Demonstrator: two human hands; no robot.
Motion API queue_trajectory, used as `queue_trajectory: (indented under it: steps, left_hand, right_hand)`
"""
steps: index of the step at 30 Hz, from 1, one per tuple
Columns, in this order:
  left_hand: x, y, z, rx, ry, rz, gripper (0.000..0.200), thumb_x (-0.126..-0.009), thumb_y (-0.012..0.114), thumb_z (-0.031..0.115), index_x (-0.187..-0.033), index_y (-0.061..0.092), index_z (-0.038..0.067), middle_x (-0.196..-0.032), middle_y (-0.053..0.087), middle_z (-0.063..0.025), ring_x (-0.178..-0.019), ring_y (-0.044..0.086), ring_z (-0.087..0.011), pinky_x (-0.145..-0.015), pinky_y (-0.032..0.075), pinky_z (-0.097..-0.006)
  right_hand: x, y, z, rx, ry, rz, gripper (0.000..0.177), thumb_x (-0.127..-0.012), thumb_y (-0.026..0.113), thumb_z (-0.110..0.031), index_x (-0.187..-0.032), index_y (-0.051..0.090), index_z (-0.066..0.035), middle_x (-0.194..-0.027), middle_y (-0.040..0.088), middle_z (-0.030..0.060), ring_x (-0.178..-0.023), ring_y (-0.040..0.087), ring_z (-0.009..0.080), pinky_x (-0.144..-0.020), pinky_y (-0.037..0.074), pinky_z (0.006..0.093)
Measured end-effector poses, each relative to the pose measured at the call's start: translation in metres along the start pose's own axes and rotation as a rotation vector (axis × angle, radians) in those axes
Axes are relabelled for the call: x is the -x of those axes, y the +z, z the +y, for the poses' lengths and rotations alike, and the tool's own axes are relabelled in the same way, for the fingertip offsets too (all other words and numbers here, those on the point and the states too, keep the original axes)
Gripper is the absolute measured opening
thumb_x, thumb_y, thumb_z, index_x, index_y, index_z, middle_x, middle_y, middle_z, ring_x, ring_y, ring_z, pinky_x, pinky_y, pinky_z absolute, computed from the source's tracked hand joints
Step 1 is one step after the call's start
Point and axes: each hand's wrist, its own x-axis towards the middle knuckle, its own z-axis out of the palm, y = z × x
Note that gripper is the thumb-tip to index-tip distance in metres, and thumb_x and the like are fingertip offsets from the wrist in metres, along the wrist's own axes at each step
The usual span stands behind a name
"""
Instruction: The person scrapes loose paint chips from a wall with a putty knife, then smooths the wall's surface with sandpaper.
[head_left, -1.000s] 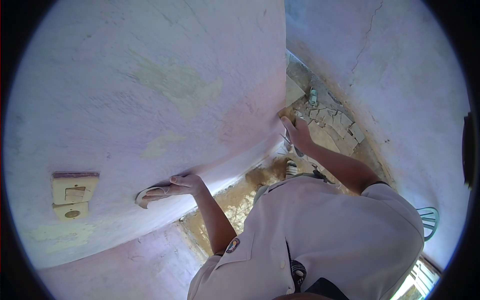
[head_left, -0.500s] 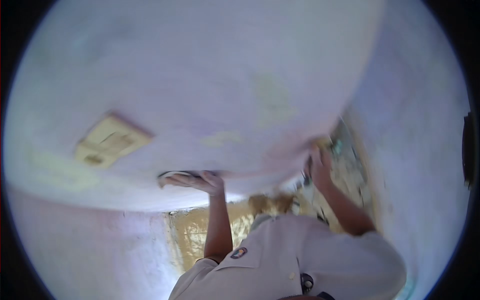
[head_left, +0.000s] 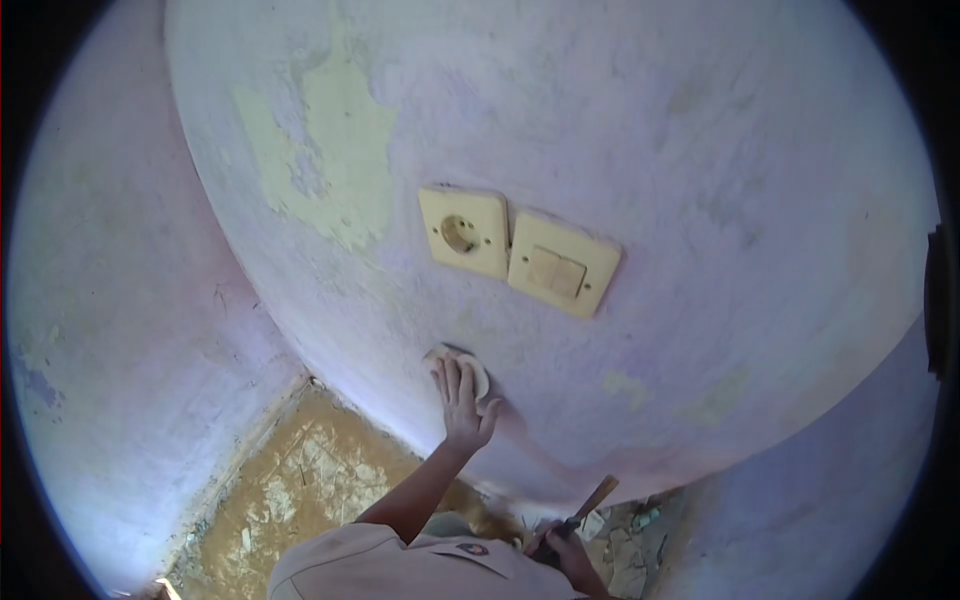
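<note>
My left hand (head_left: 463, 405) lies against the pale lilac wall (head_left: 690, 350), fingers stretched over a curved piece of sandpaper (head_left: 481, 379) and pressing it to the surface. The paper shows a whitish back, and its dark underside edge stands a little off the wall. Low in the view, close to my body, my right hand (head_left: 565, 556) grips a scraper (head_left: 598, 496) by its dark handle. Its brownish blade points up and to the right, overlapping the wall's lower edge. My sleeve and shirt hide part of the right forearm.
Above my left hand, a cream socket (head_left: 463, 232) and a double switch (head_left: 562, 264) stick out from the wall. Yellowish bare patches (head_left: 345, 135) show in the paint. Another wall (head_left: 120, 300) meets it at the left. Debris (head_left: 622, 560) lies on the dusty floor (head_left: 300, 470).
My view has swung left, bringing the socket and switch toward the middle. My right hand has come down from the wall toward my body. My left hand still holds the sandpaper against the wall.
</note>
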Motion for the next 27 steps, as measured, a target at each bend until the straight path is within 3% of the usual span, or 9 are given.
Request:
queue_trajectory:
  steps: [2, 5, 11, 17, 20, 23, 27]
  left_hand:
    - [-0.001, -0.008, -0.015, -0.014, -0.065, 0.002, 0.078, -0.09, 0.057, 0.038, -0.142, 0.025, -0.01, -0.147, 0.012, -0.0408, -0.138, 0.006, -0.0561, -0.109, 0.003, -0.0643]
    - [-0.01, -0.026, -0.036, -0.012, -0.178, 0.027, 0.076, -0.093, 0.052, 0.037, -0.145, 0.019, -0.008, -0.15, 0.01, -0.0356, -0.141, 0.007, -0.0507, -0.111, 0.004, -0.0607]
    - [-0.034, -0.065, -0.083, 0.041, -0.383, 0.058, 0.08, -0.096, 0.046, 0.045, -0.148, 0.011, -0.004, -0.155, 0.009, -0.0249, -0.144, 0.008, -0.041, -0.113, 0.01, -0.0566]
    - [-0.06, -0.11, -0.151, 0.079, -0.571, 0.013, 0.08, -0.096, 0.042, 0.05, -0.15, 0.01, 0.001, -0.156, 0.007, -0.022, -0.144, 0.01, -0.0395, -0.113, 0.01, -0.0563]
    - [-0.08, -0.125, -0.214, 0.103, -0.596, 0.088, 0.078, -0.097, 0.043, 0.047, -0.15, 0.009, 0.0, -0.156, 0.005, -0.0239, -0.144, 0.009, -0.0404, -0.114, 0.011, -0.0526]
    - [-0.12, -0.132, -0.287, 0.115, -0.541, 0.244, 0.077, -0.098, 0.044, 0.039, -0.147, 0.008, -0.008, -0.155, 0.003, -0.0279, -0.144, 0.003, -0.0404, -0.117, 0.004, -0.0433]
    - [-0.247, -0.19, -0.318, -0.019, -0.447, 0.481, 0.077, -0.097, 0.043, 0.042, -0.147, 0.012, -0.009, -0.155, 0.005, -0.0268, -0.145, 0.004, -0.0393, -0.117, 0.001, -0.0435]
  right_hand:
    - [-0.017, -0.025, 0.042, -0.072, -0.018, -0.022, 0.015, -0.092, 0.063, -0.018, -0.097, 0.052, -0.01, -0.086, 0.06, 0.007, -0.079, 0.057, 0.02, -0.071, 0.048, 0.0328]
    - [-0.035, -0.04, 0.072, 0.055, -0.043, 0.021, 0.011, -0.094, 0.06, -0.016, -0.096, 0.051, -0.01, -0.086, 0.059, 0.0069, -0.078, 0.057, 0.0195, -0.068, 0.047, 0.031]
    - [-0.038, 0.037, 0.034, -0.068, -0.043, 0.028, 0.01, -0.096, 0.055, -0.018, -0.095, 0.049, -0.009, -0.083, 0.057, 0.0077, -0.078, 0.058, 0.0206, -0.07, 0.049, 0.0337]
    - [-0.071, 0.09, 0.034, -0.246, -0.028, -0.108, 0.015, -0.086, 0.057, -0.009, -0.096, 0.047, -0.007, -0.078, 0.058, 0.0111, -0.074, 0.06, 0.0256, -0.067, 0.052, 0.0377]
    - [-0.093, 0.116, 0.032, -0.116, 0.013, -0.075, 0.019, -0.08, 0.056, -0.005, -0.096, 0.047, -0.006, -0.075, 0.058, 0.0116, -0.07, 0.06, 0.0259, -0.065, 0.052, 0.0362]
    - [-0.102, 0.139, 0.036, -0.145, 0.009, -0.086, 0.02, -0.08, 0.057, -0.004, -0.097, 0.047, -0.007, -0.074, 0.058, 0.0121, -0.069, 0.06, 0.0254, -0.063, 0.052, 0.0358]
    - [-0.111, 0.167, 0.05, -0.017, -0.071, 0.082, 0.02, -0.08, 0.057, -0.003, -0.098, 0.049, -0.008, -0.074, 0.057, 0.0095, -0.067, 0.058, 0.0231, -0.062, 0.05, 0.0345]
